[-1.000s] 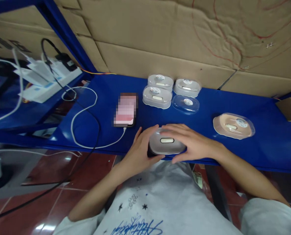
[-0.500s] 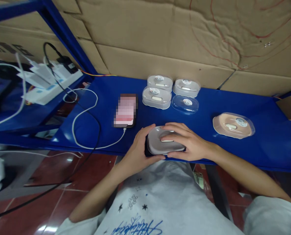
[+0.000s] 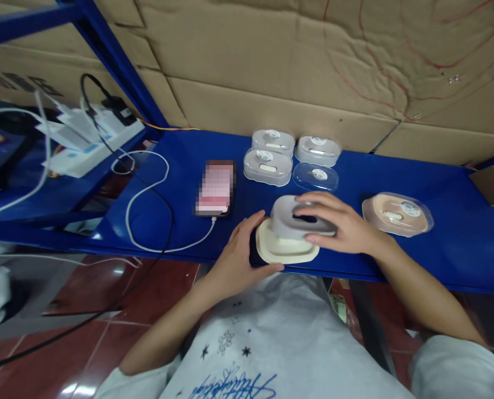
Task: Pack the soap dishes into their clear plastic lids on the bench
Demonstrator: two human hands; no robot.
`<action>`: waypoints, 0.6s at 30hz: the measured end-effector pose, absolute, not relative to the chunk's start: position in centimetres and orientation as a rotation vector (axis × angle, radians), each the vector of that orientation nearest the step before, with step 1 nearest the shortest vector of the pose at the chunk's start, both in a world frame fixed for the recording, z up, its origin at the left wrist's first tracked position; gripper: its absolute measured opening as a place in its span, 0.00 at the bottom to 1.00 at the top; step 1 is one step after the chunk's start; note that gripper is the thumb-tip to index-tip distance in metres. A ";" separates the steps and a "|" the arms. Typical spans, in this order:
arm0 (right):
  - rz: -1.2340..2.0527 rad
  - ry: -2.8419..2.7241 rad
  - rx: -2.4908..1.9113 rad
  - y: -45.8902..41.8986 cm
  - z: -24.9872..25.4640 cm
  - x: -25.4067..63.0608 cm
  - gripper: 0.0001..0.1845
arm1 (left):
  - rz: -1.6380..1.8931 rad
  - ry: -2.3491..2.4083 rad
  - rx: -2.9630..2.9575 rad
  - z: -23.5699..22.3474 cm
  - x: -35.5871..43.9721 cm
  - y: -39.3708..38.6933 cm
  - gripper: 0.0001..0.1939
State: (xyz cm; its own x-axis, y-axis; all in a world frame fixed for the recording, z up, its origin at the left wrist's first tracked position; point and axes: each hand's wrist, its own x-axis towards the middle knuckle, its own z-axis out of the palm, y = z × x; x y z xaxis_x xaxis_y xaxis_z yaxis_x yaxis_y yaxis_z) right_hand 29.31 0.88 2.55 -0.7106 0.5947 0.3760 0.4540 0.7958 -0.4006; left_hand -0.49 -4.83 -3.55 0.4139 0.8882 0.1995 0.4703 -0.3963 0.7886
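Observation:
My right hand [image 3: 342, 224] grips a grey oval cover [image 3: 286, 219] with an oval slot in its top, fingers over the slot's edge and thumb at the near side. The cover is raised and shifted a little back and right above a cream oval base [image 3: 286, 254], which shows below it. Around the left side of this base curls my left hand [image 3: 238, 257], thumb along the near edge and fingers at the far left. A dark strip lies between the left palm and the base; what it is I cannot tell.
Several grey oval boxes with clear covers [image 3: 267, 169] stand at the back, beside a loose clear lid [image 3: 305, 180] with a round sticker. A peach-coloured box [image 3: 380, 213] sits right. Left are a phone [image 3: 215, 188], its white cable [image 3: 167, 251] and a power strip [image 3: 84, 160].
My right hand has lifted the grey cover off the cream base, moving it back and to the right. The base has come into view; my left hand stays about where it was.

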 end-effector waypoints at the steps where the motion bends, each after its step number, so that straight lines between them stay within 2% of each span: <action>1: 0.351 -2.471 -0.838 1.3 2.7 30.0 0.22 | 0.801 1.146 2.068 -3.4 -0.4 -4.8 0.54; 4: 0.254 -2.481 -0.979 2.4 2.7 31.4 0.23 | 0.674 1.095 2.235 -2.9 0.0 -4.6 0.50; 8: 0.157 -2.577 -1.075 2.9 1.8 31.9 0.26 | 0.491 1.040 2.442 -2.4 1.3 -4.3 0.36; 13: 0.199 -2.591 -1.230 3.1 1.3 32.6 0.30 | 0.477 1.092 2.505 -2.5 3.9 -4.2 0.25; 15: 0.254 -2.581 -1.241 3.2 1.6 32.9 0.33 | 0.530 1.131 2.510 -2.7 4.6 -4.2 0.24; 18: 0.302 -2.532 -1.190 3.9 2.1 32.4 0.34 | 0.610 1.108 2.507 -3.1 4.7 -4.3 0.28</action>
State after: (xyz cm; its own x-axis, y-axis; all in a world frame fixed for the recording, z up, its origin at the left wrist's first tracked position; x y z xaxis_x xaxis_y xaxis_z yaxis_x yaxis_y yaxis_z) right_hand 32.36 3.90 2.08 -0.5986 0.7754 0.2014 0.7062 0.6294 -0.3242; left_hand 4.74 -4.31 -3.07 0.6054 0.7563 0.2481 0.6142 -0.6421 0.4587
